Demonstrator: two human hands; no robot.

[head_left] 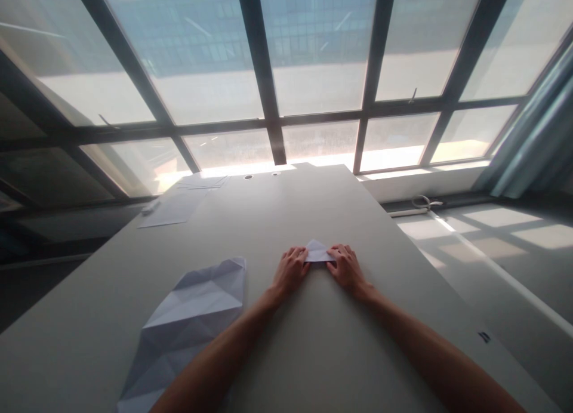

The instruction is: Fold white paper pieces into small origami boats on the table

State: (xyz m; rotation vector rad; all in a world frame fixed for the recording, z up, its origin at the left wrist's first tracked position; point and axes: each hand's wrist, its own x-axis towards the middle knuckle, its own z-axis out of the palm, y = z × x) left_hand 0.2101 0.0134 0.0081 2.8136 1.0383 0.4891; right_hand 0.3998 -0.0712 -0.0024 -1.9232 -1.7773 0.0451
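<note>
A small folded piece of white paper (317, 253), with a pointed top and a straight lower edge, lies at the middle of the white table. My left hand (290, 268) grips its left end, fingers on top and thumb at the near edge. At the other end my right hand (346, 268) pinches it in the same way. Both hands rest close to the tabletop, and the paper's two ends are hidden under the fingers. A larger creased sheet of paper (192, 317) lies left of my left forearm, which covers part of it.
Flat white sheets (172, 209) lie at the table's far left, beside a small pale object (150, 207). A round hole (248, 177) pierces the far end of the table (286, 210). Tall framed windows stand behind it. A coiled cable (421, 203) sits beyond the right edge.
</note>
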